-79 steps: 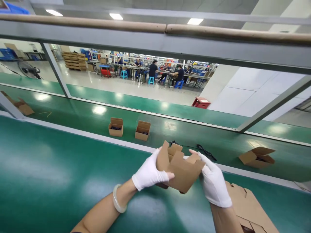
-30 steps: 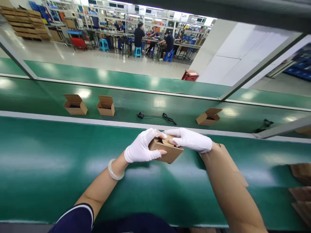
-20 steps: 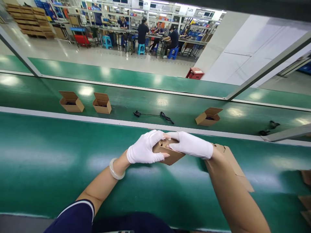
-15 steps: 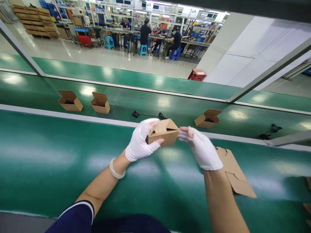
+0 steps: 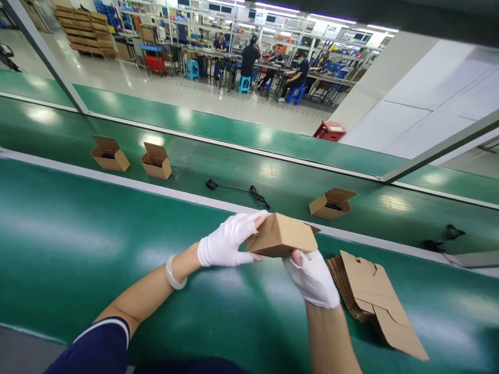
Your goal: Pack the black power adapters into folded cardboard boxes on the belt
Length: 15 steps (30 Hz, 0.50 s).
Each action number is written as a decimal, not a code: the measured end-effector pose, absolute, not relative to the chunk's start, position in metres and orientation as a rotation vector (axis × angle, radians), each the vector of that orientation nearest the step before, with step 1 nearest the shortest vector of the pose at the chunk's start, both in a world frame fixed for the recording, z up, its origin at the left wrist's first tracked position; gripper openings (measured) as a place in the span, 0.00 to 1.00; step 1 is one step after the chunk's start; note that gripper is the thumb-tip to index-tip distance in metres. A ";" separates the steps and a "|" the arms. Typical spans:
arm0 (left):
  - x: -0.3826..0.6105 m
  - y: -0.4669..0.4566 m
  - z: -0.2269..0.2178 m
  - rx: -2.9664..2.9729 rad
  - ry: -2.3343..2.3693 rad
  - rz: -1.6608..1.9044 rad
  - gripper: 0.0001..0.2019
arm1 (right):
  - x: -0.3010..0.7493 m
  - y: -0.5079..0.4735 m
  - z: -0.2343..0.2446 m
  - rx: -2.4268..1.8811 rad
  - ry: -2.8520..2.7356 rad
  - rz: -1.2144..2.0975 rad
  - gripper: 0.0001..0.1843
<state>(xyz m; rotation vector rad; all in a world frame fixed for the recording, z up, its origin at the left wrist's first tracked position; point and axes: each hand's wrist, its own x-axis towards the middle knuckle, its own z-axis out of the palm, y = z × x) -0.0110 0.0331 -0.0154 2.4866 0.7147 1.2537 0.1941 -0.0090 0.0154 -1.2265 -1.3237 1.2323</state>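
Observation:
Between my two gloved hands I hold a small brown cardboard box [image 5: 286,236] above the green work surface [image 5: 163,322]. My left hand [image 5: 230,241] grips its left end, thumb below and fingers at the top. Against the lower right side presses my right hand [image 5: 314,275], its thumb on the near edge; its other fingers are hidden behind or under the box. A flap sticks out at the box's far right. Beyond my hands lies a black power adapter [image 5: 211,184] with a coiled cable [image 5: 257,195].
Flat cardboard blanks [image 5: 378,296] lie stacked to the right. On the far green strip stand open boxes, two at left [image 5: 111,158] [image 5: 157,165] and one at right [image 5: 331,205] with black items inside. Another black cabled item [image 5: 444,241] is farther right. A metal frame [image 5: 384,176] crosses behind; people sit beyond.
My right hand has come into contact with the box and now grips its right side. The box has been turned, showing different faces. The view has shifted slightly, revealing more of the blank stack.

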 end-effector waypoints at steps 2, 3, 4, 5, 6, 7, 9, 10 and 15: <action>-0.040 0.061 -0.031 2.538 0.868 1.083 0.46 | 0.208 -0.005 0.019 -1.588 -1.728 1.145 0.20; -0.058 0.079 -0.039 2.521 1.036 1.010 0.46 | 0.212 -0.002 0.019 -1.773 -1.944 1.064 0.18; -0.076 0.099 -0.047 2.466 1.260 0.915 0.45 | 0.215 0.000 0.017 -1.935 -2.136 0.953 0.16; -0.093 0.118 -0.054 2.376 1.495 0.778 0.43 | 0.217 0.001 0.014 -2.060 -2.293 0.828 0.15; -0.109 0.137 -0.060 2.283 1.667 0.647 0.42 | 0.218 0.001 0.011 -2.146 -2.414 0.713 0.15; -0.123 0.154 -0.065 2.227 1.748 0.584 0.40 | 0.218 -0.001 0.009 -2.205 -2.496 0.613 0.15; -0.143 0.181 -0.073 2.160 1.808 0.501 0.36 | 0.216 -0.008 0.008 -2.249 -2.565 0.436 0.16; -0.150 0.191 -0.076 2.149 1.802 0.487 0.33 | 0.214 -0.014 0.011 -2.243 -2.564 0.327 0.16; -0.170 0.208 -0.084 2.117 1.740 0.431 0.20 | 0.177 -0.016 0.033 -2.021 -2.534 -0.017 0.15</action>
